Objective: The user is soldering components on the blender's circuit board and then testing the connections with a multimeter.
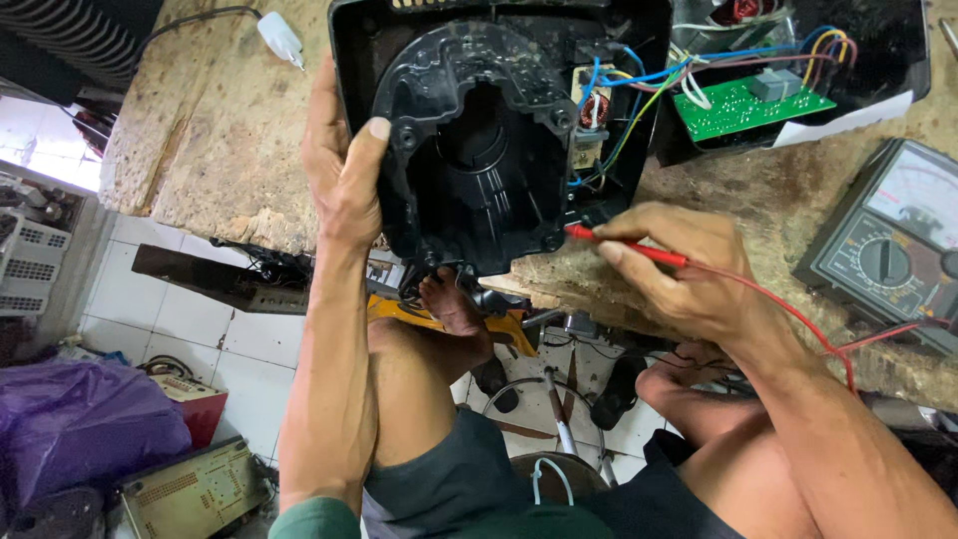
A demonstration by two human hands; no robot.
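pinching red probe (629,247) in right hand (679,269), fingers clamped; probe axis near level, tip leftward touching black housing (479,150) lower right edge; left hand (344,165) grips housing's left rim.

Black appliance housing (479,150) seen as glossy moulded plastic; workbench (210,130) as rough, worn wood; red probe (629,247) as smooth plastic; floor tiles (200,309) as glazed white

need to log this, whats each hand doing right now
Left hand: closed on the edge of the black appliance housing.
Right hand: closed, pinching the red multimeter probe.
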